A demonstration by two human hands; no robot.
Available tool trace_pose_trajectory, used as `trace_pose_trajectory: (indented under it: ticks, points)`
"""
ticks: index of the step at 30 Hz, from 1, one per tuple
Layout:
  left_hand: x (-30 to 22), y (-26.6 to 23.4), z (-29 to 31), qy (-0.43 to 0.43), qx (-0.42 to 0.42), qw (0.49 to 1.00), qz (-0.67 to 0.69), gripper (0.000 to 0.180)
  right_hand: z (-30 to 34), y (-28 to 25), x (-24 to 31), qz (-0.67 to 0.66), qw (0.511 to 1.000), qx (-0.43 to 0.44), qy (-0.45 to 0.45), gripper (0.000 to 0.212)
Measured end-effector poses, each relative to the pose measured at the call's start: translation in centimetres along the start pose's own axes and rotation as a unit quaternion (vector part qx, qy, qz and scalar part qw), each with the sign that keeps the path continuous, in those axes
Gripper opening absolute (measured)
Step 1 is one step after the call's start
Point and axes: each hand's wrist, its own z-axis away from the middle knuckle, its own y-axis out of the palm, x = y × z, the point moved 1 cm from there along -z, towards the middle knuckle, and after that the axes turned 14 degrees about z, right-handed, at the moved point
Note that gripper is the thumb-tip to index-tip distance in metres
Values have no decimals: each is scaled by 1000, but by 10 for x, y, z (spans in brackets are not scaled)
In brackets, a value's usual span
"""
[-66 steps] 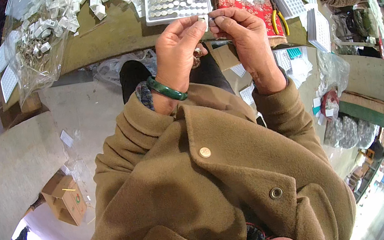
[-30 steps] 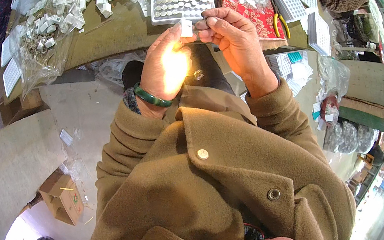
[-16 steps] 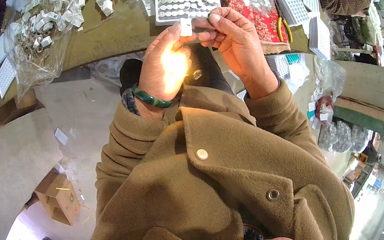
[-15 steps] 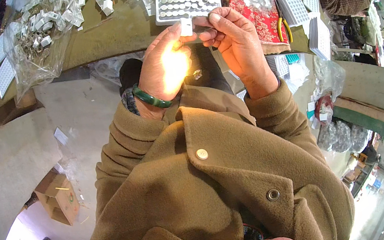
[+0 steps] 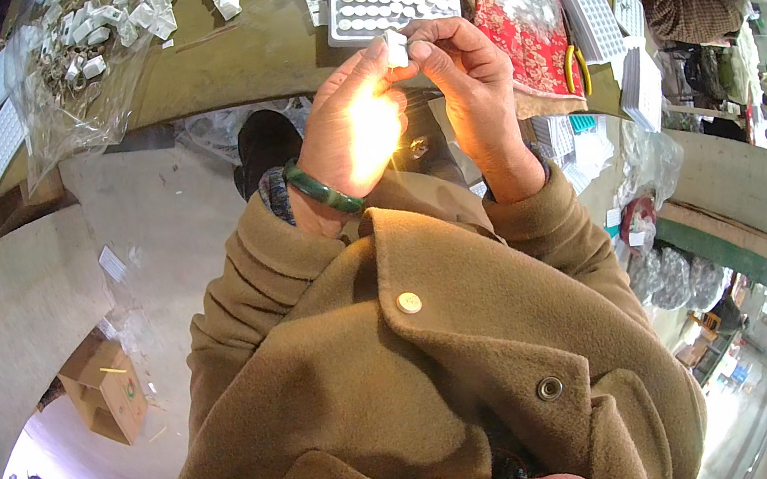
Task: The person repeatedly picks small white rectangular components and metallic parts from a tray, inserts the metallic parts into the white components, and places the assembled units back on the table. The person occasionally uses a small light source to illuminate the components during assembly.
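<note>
Left hand (image 5: 351, 130) pinches a white block (image 5: 395, 48), disc tray (image 5: 355, 38) just beyond, red cloth (image 5: 532, 62) rightward.

Hands (image 5: 348, 136) (image 5: 484, 93), two; held white piece (image 5: 396, 49), one; disc-filled tray (image 5: 352, 39), one; red cloth (image 5: 531, 59), one; yellow-handled pliers (image 5: 569, 69), one pair

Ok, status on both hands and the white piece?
Left hand: pinching small white piece. Right hand: close beside it, contact unclear. Bright glare across left hand.
</note>
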Motion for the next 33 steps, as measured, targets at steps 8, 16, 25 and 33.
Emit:
trace_pose_trajectory:
  ticks: [8,16,25,33]
  points:
    - [-4,-3,0,82,4,990,-112,16,-1,-8,2,279,955,33,-92,9]
    - [-12,-8,-2,-5,-66,996,-59,17,-9,-8,21,335,935,64,-93,13]
    - [-11,-10,1,-22,-22,999,-25,13,-15,-5,26,384,902,99,-172,7]
    - [-18,5,2,57,-28,966,-251,14,-26,-19,31,362,909,159,-135,8]
